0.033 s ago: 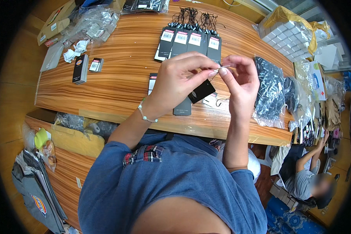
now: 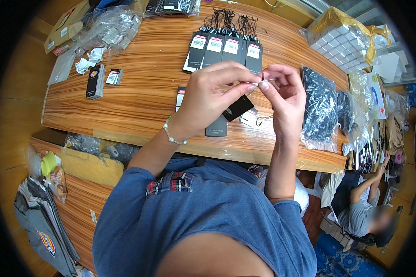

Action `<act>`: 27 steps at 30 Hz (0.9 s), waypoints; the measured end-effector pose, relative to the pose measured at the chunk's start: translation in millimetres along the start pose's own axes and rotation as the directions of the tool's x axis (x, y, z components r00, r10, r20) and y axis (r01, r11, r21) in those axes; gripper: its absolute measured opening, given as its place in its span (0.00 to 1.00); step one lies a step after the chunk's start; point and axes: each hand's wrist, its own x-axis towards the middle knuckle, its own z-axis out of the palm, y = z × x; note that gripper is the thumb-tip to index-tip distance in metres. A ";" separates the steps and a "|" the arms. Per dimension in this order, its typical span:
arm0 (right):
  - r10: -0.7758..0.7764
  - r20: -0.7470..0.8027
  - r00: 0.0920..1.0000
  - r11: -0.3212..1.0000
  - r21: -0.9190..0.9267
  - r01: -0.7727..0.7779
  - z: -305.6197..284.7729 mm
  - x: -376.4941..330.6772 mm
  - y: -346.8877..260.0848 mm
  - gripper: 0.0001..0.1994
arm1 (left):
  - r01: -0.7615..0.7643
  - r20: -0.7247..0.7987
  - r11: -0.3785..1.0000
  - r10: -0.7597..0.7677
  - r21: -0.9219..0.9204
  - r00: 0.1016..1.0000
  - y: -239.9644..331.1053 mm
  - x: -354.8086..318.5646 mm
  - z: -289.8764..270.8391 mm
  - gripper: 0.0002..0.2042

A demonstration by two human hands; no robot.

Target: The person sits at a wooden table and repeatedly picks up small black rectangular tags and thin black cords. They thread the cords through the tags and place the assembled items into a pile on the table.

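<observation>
My left hand (image 2: pixel 215 90), with a beaded bracelet at the wrist, is closed in a pinch at the middle of the table. My right hand (image 2: pixel 284 94) pinches against it, thumb and forefinger together. Between the fingertips shows a thin pale strip (image 2: pixel 267 81) with a short dark cord beside it. A black hang tag (image 2: pixel 238 108) dangles just below the left fingers; how it joins the cord is hidden. Under the hands lie dark tags (image 2: pixel 216 128), a white label (image 2: pixel 248 117) and a loop of black cord (image 2: pixel 262 121).
Rows of corded hang tags (image 2: pixel 232 46) lie beyond my hands. Small tag stacks (image 2: pixel 95 82) sit left, near crumpled paper (image 2: pixel 95 54). A clear bag of black pieces (image 2: pixel 320 108) and a wrapped block of small boxes (image 2: pixel 339 44) stand right. Another person (image 2: pixel 363 214) works at lower right.
My right fingers have shifted slightly, and more dark cord shows between the fingertips. The black hang tag has swung a little to the left.
</observation>
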 end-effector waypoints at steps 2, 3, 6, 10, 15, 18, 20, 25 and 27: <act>0.156 0.121 0.980 0.983 0.076 -0.166 -4.5 2.8 -9.4 0.11 | -0.101 0.020 0.989 0.099 0.105 0.995 -4.5 1.6 -3.8 0.06; 0.141 0.148 0.979 0.985 0.082 -0.154 -5.3 3.0 -8.8 0.10 | -0.140 0.028 0.974 0.137 0.175 0.990 -7.0 1.6 -5.4 0.07; 0.128 0.200 0.971 0.983 0.105 -0.151 -5.9 4.0 -8.7 0.06 | -0.250 0.023 0.903 0.259 0.349 0.966 -7.1 3.4 -7.9 0.08; 0.146 0.244 0.959 0.975 0.129 -0.181 -7.3 4.4 -7.7 0.03 | -0.343 0.064 0.815 0.356 0.467 0.932 -5.8 2.3 -8.9 0.08; 0.168 0.234 0.958 0.874 0.414 -0.254 -18.2 7.2 -0.6 0.03 | -0.533 0.225 0.739 0.485 0.412 0.845 -1.7 2.7 -10.2 0.10; 0.100 -0.010 0.995 0.863 0.498 -0.082 -17.0 12.3 -10.2 0.05 | -0.532 0.225 0.741 0.483 0.410 0.846 -6.0 -0.5 -11.0 0.10; -0.018 0.043 0.999 0.767 0.641 -0.014 -26.8 16.7 -12.8 0.06 | -0.501 0.204 0.760 0.458 0.414 0.865 -12.4 -4.1 -13.2 0.10; -0.079 0.127 0.989 0.723 0.690 -0.031 -23.7 20.8 -18.2 0.07 | -0.309 0.095 0.912 0.294 0.269 0.951 -24.5 -12.8 -11.0 0.07; -0.064 0.159 0.985 0.672 0.737 -0.076 -21.3 19.9 -18.6 0.07 | -0.238 0.151 0.939 0.205 0.248 0.967 -22.3 -8.8 -15.5 0.04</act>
